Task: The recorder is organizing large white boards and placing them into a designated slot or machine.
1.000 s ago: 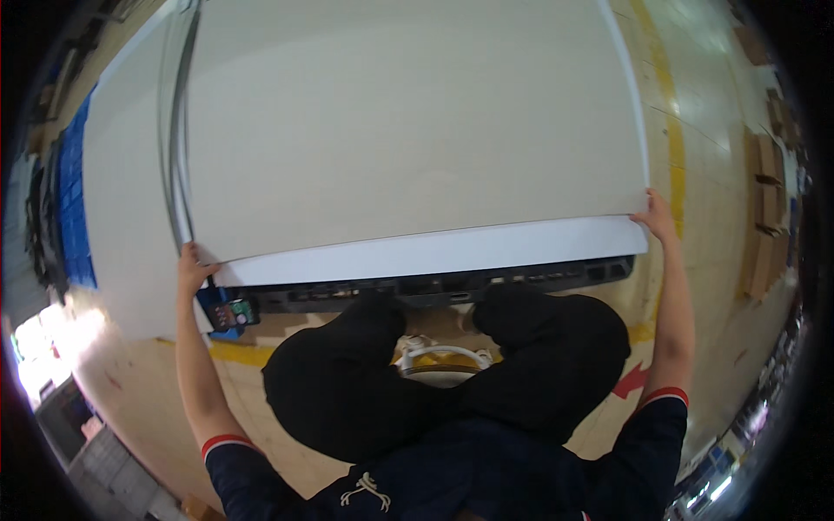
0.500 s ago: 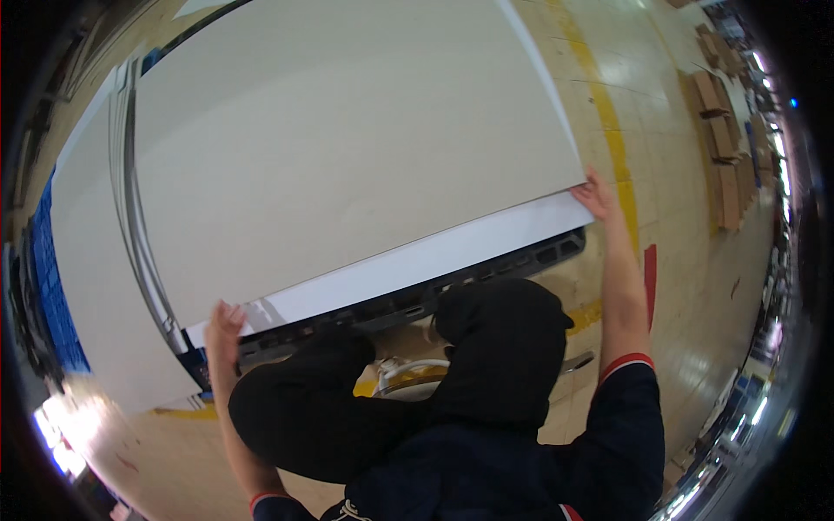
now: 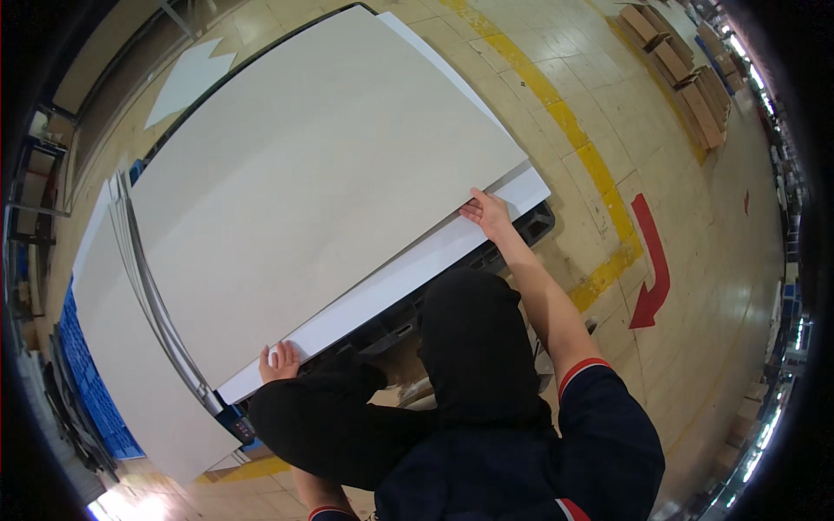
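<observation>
Large grey board (image 3: pixel 321 165) lay face up over most of a white sheet (image 3: pixel 417 266), both on a black pallet (image 3: pixel 540 223) just in front of the person's knees. Judged state: covering mostly done, lining-up not; a long white strip showed along the near side, and a thinner white wedge down the right side, widest at the far end, so the board seemed slightly askew to the sheet. Left to do, if edges were meant to meet: squaring those two sides. Right hand (image 3: pixel 486 214) at the board's near edge, toward the right corner, fingers curled and thumb apart over the grey; could not tell whether it pinched or only pressed. Left hand (image 3: pixel 280 361) at the near edge further left, fingers loosely bent and spread, nothing seen closed between them. On the left, grey strips (image 3: pixel 165 321) ran alongside, with a second board (image 3: pixel 148 391) beyond; little room to shift that way. A dark-blue object (image 3: pixel 234 421) sat by the near-left corner, kind unclear. Most room was on the right: floor with a yellow line (image 3: pixel 591 165) and red arrow (image 3: pixel 651 269), cardboard pieces (image 3: pixel 695 108) well apart. Near side was tight, knees close to the pallet.
</observation>
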Available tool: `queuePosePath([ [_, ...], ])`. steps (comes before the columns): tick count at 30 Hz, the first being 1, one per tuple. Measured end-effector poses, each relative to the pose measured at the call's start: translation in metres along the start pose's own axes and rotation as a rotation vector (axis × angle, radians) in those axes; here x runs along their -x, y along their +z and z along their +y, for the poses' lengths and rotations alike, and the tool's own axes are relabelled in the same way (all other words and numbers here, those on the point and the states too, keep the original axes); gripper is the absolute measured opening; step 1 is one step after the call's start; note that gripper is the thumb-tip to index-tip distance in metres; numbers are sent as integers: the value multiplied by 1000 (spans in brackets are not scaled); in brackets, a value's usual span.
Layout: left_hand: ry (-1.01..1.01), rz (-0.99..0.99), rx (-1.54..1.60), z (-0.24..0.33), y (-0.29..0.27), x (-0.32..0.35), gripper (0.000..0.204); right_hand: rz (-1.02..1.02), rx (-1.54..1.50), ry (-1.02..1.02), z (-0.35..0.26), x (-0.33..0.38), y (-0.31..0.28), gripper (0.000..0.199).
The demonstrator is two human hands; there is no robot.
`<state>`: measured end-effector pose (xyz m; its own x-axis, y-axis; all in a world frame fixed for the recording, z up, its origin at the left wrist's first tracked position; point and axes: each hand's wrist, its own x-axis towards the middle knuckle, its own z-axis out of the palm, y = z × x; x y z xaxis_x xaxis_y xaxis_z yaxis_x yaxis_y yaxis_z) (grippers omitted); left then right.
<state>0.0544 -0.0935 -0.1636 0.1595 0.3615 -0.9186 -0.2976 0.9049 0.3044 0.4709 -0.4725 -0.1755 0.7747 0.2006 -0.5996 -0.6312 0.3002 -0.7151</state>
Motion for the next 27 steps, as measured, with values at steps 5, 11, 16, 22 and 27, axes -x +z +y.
queuePosePath([
  [5,-87,-56,-92,2,1,-9,57,57,-2,-77,-18,7,29,18],
  [11,68,-244,-148,-14,30,-4,35,71,-18,-70,-46,25,60,16],
  [16,259,-105,-171,-15,48,13,26,80,20,-68,-57,24,60,16],
  [22,255,-180,-252,-4,45,12,30,108,61,-41,-39,6,44,19],
  [27,145,-204,-311,22,1,-65,23,53,10,125,16,-34,24,24],
])
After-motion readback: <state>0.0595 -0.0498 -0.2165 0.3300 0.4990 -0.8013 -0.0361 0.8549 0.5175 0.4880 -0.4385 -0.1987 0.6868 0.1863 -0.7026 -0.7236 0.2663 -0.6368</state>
